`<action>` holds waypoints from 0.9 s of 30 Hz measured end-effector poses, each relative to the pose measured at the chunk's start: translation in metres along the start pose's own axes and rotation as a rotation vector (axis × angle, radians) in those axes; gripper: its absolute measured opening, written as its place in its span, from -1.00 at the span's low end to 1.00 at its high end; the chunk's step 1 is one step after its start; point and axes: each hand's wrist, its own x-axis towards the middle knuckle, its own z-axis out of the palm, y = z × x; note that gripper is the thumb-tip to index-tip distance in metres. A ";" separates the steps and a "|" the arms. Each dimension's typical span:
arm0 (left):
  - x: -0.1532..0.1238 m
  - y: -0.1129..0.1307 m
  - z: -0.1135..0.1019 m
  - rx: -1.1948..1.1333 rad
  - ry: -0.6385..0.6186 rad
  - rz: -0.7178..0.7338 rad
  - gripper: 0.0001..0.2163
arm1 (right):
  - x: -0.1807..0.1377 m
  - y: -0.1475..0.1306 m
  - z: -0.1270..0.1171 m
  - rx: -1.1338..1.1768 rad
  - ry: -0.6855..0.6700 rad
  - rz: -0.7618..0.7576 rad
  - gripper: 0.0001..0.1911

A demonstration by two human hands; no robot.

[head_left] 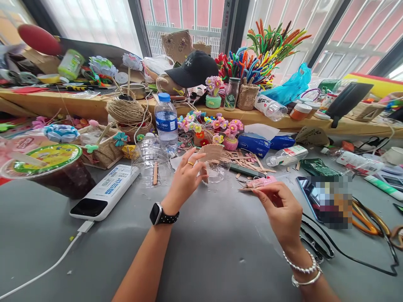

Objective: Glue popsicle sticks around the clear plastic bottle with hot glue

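My left hand [186, 178], with a ring and a black-strapped watch, bends its thumb and fingers around the near-left edge of a clear plastic bottle piece [217, 173]. A fan of flat wooden craft sticks [211, 152] rises along that piece's back rim. The fingertips' exact contact is partly hidden. In my right hand [280, 209] a thin wooden craft stick [247, 189] is pinched between thumb and forefinger, pointing left. Just behind it lies a pink tube-like tool [260, 181]. Left of my left hand stands a cut clear bottle [151, 161] with a craft stick [155, 173] inside or against it.
Loose craft sticks [244, 158] lie behind the hands. A water bottle [166, 126] stands at the back. Left are a lidded drink cup [67, 176] and a cabled white power bank [105, 191]. Right are a phone [310, 197], glasses [315, 241] and orange-handled scissors [365, 220].
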 end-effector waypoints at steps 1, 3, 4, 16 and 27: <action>0.001 0.000 -0.001 -0.025 0.001 0.011 -0.96 | 0.000 0.000 0.000 0.044 -0.023 0.057 -0.94; 0.003 0.001 -0.003 -0.079 0.006 0.019 -0.95 | 0.002 0.001 0.000 0.142 -0.063 0.156 -0.93; 0.004 0.002 -0.004 -0.105 0.006 0.015 -0.95 | 0.003 0.001 -0.001 0.194 -0.080 0.199 -0.92; 0.010 0.027 -0.047 -0.451 -0.199 -0.231 -0.86 | 0.034 -0.006 -0.022 0.668 -0.331 0.580 -0.81; 0.018 0.028 -0.032 -0.661 -0.327 -0.321 -0.77 | 0.060 -0.021 0.005 0.981 -0.405 0.769 -0.75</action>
